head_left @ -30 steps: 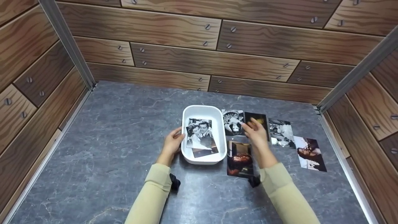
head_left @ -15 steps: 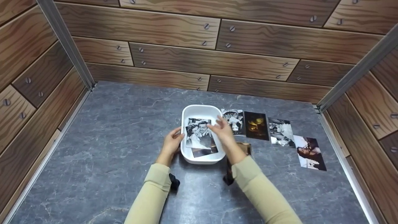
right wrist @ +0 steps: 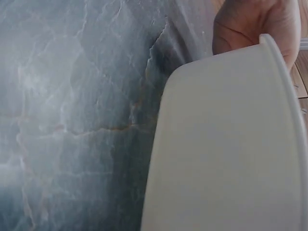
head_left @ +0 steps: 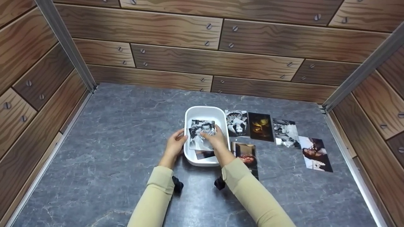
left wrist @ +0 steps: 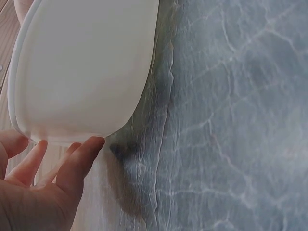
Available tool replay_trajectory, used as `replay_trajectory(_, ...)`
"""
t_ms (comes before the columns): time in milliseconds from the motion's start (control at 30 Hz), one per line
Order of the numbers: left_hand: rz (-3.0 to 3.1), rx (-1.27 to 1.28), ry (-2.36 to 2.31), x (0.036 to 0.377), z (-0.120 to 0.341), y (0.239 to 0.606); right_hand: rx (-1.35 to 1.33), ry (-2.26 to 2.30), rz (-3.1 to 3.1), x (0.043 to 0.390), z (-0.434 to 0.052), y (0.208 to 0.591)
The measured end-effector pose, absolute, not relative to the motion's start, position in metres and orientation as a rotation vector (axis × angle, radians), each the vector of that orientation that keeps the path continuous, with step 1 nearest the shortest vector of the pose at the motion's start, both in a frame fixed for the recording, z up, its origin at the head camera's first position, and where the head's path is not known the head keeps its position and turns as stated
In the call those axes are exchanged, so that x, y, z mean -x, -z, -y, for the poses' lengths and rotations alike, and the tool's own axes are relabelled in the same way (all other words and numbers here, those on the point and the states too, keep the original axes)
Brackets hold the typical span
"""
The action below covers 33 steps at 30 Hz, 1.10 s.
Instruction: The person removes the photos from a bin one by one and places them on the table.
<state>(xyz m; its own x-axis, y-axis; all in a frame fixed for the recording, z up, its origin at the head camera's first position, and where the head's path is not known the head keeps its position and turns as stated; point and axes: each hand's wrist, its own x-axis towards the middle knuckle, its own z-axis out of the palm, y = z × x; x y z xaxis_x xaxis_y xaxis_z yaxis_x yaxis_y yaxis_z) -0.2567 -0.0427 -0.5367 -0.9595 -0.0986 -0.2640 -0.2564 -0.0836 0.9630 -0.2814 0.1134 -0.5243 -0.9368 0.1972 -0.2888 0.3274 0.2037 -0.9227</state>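
Observation:
A white plastic tub [head_left: 206, 110] stands on the dark marbled tabletop. My left hand [head_left: 175, 145] holds its left side, thumb at the rim, fingertips against the outer wall; the left wrist view shows those fingers [left wrist: 72, 166]. Inside lies a black-and-white photo [head_left: 205, 145] of two people, over a darker photo [head_left: 206, 154]. My right hand [head_left: 217, 143] reaches over the tub's right side. Its thumb touches the top photo's face, and a finger lies by that photo's right edge. In the right wrist view the tub's wall [right wrist: 226, 144] hides my right hand's fingers.
Several photos lie flat to the right: a black-and-white one [head_left: 236, 123] against the tub, a dark one [head_left: 261, 126], another black-and-white one [head_left: 285, 132], a colour one [head_left: 316, 154] and a brownish one [head_left: 249, 157] partly behind my right forearm. Wood-print panels [head_left: 176, 53] wall the table.
My right hand has moved left from above the dark photo, over the tub's rim and down onto the top photo inside. My left hand and the tub have stayed in place.

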Motion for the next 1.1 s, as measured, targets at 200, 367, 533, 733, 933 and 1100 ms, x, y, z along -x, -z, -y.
replay_trajectory(200,-2.043,0.424,-2.184,0.256,0.042,0.536,-0.588,1.594,-2.510,0.284,-0.111,0.527)
replay_trajectory(367,-2.054,0.411,-2.177,0.256,0.042,0.538,-0.618,1.444,-2.541,0.290,-0.112,0.530)
replay_trajectory(533,-2.039,0.424,-2.191,0.256,0.042,0.539,-0.638,1.544,-2.461,0.294,-0.111,0.532)
replay_trajectory(733,-2.014,0.420,-2.193,0.255,0.042,0.539,-0.678,1.619,-2.461,0.296,-0.109,0.535)
replay_trajectory(933,-2.022,0.420,-2.186,0.255,0.043,0.537,-0.698,1.631,-2.508,0.296,-0.107,0.534)
replay_trajectory(1100,-2.041,0.434,-2.165,0.255,0.044,0.535,-0.719,1.731,-2.486,0.293,-0.106,0.532)
